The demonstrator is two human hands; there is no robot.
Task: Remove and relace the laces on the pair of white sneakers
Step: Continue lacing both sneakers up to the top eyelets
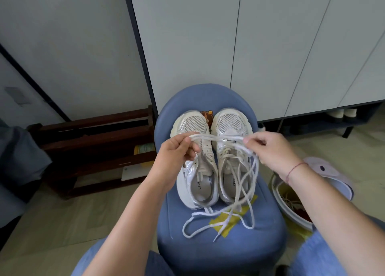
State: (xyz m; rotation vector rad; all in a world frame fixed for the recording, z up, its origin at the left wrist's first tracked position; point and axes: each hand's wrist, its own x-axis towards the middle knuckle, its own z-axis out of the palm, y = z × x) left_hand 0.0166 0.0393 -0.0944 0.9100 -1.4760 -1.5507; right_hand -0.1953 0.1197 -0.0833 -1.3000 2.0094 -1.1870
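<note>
Two white sneakers stand side by side on a blue padded stool (pixel 268 230), toes pointing away from me. The left sneaker (pixel 194 167) shows no lace in its eyelets. The right sneaker (pixel 231 130) still has lace crossing its upper. A white lace (pixel 216 138) is stretched level between my hands above the shoes. My left hand (pixel 177 155) pinches one end of that stretch, my right hand (pixel 268 148) pinches the other. Loose loops of lace hang from my right hand and trail onto the stool seat (pixel 208 228).
Yellow tape (pixel 225 219) is stuck on the stool seat under the laces. A dark wooden rack (pixel 98 148) stands on the floor at left. A white bin (pixel 291 205) with an open lid sits at right. White cabinet doors (pixel 270 46) rise behind the stool.
</note>
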